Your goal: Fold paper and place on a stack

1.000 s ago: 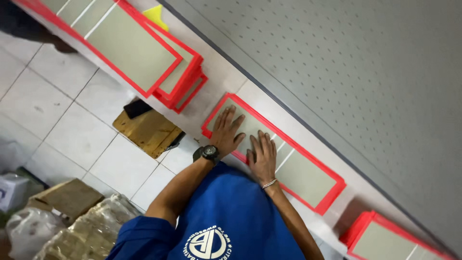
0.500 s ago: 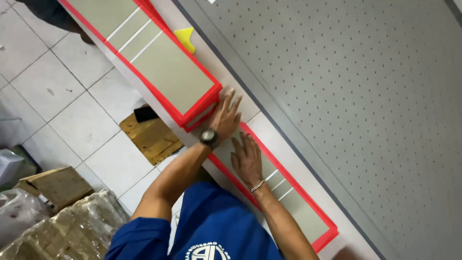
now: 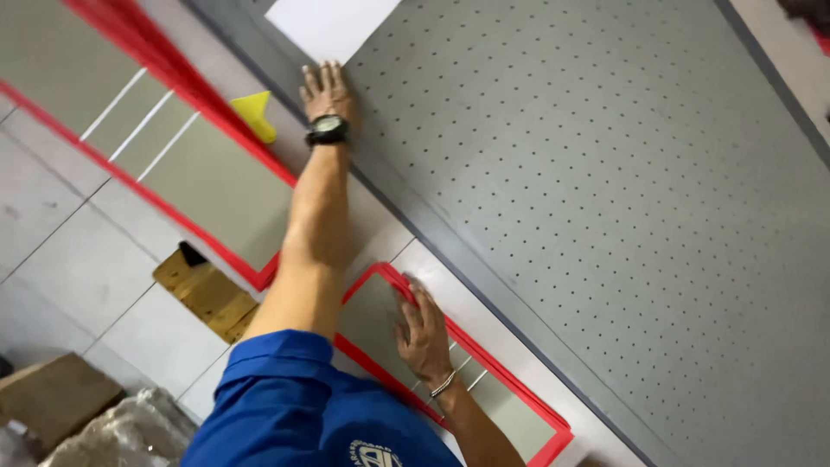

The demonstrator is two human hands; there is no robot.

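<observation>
Left hand (image 3: 324, 93), open and flat, reaches the far white sheet (image 3: 333, 26) on the perforated table (image 3: 588, 199); right hand (image 3: 424, 333), open-palmed, steadies the near red-framed panel (image 3: 372, 316).

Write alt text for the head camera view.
A person's left hand reaches out flat to the corner of a white sheet on a grey perforated table, while the right hand rests flat on a red-framed panel. More red-framed panels and a yellow scraper lie alongside.
</observation>
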